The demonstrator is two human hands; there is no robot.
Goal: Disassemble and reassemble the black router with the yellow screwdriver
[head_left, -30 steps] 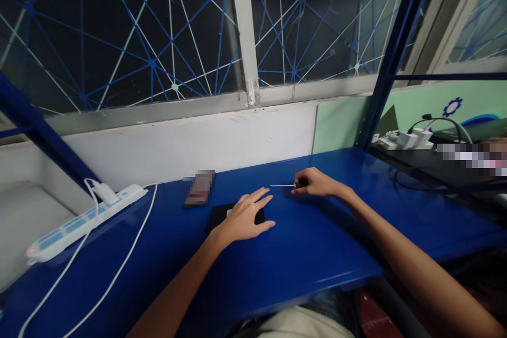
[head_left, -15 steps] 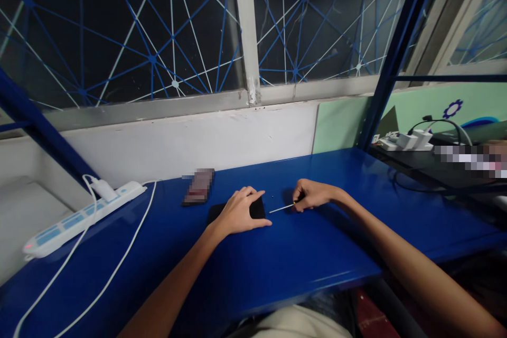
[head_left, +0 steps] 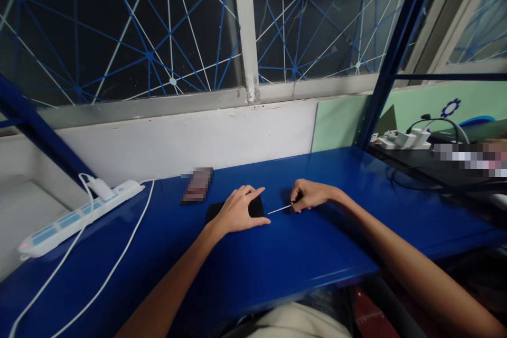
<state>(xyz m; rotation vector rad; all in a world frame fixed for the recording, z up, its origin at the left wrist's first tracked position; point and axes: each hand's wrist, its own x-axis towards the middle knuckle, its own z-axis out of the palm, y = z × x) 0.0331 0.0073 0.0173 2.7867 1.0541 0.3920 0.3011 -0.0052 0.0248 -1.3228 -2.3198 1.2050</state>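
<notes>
A flat black phone-like device [head_left: 255,206] lies on the blue table [head_left: 301,253]. My left hand [head_left: 236,211] rests on top of it, fingers bent over its far edge and thumb along its near edge, holding it down. My right hand [head_left: 311,194] is closed in a pinch on a thin screwdriver [head_left: 280,208] with a slim metal shaft and a yellow collar. The shaft points left, and its tip lies close to the device's right edge.
A small dark pack [head_left: 197,191] lies behind the device. A white power strip [head_left: 75,215] with a plugged charger and white cables [head_left: 114,264] sits at the left. On the right, a black shelf [head_left: 428,166] holds chargers [head_left: 407,139]. A blue post [head_left: 392,47] stands at the back right.
My right hand has come nearer with the screwdriver, and the shaft now tilts down toward the device. My left hand has curled from flat to gripping the device.
</notes>
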